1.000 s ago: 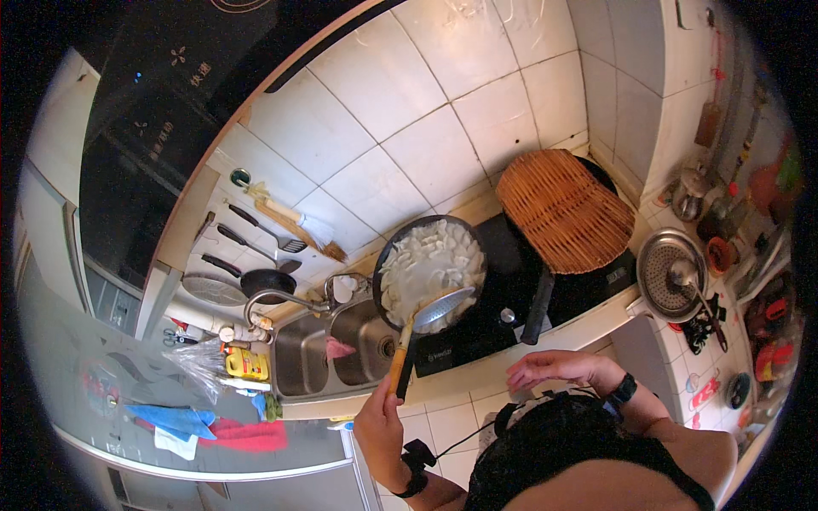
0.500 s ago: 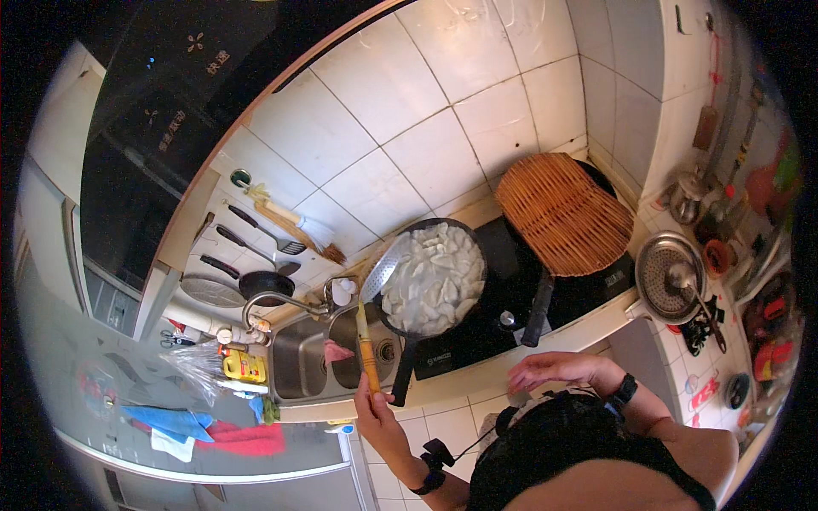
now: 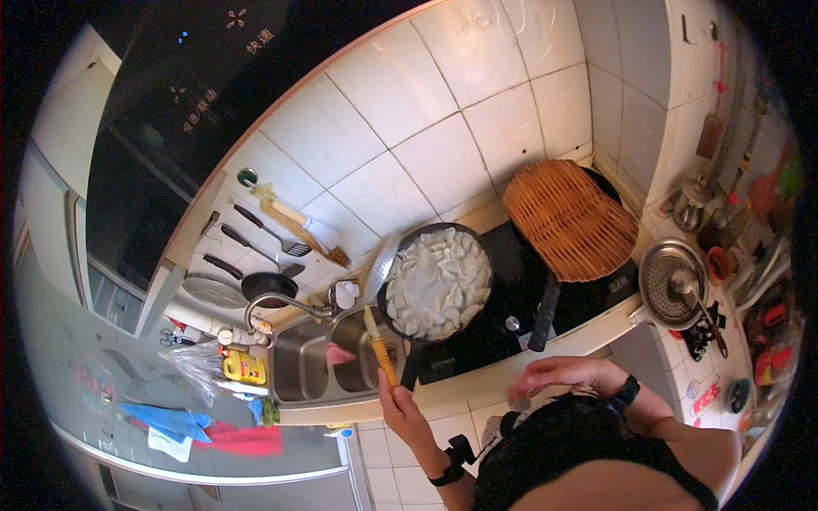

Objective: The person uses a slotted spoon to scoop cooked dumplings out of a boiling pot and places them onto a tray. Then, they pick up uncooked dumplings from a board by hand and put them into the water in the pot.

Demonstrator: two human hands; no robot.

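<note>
Skimmer point(image 3: 378, 339): perf'd metal head, shallow curve, smooth yellow-brown handle; head tilted at L rim of round blk pan point(image 3: 392, 329), contact unclear. Pan's full of pale, soft, folded dumplings point(image 3: 456, 268) in cloudy liquid. Ribbed wicker mat point(image 3: 571, 221) over 2nd pan. L hand point(image 3: 405, 417) wrapped round skimmer's handle end; head & dumplings beyond it. R hand point(image 3: 558, 375) nr surface point(image 3: 464, 392) edge, fingers loosely bent, nothing seen in it.
</note>
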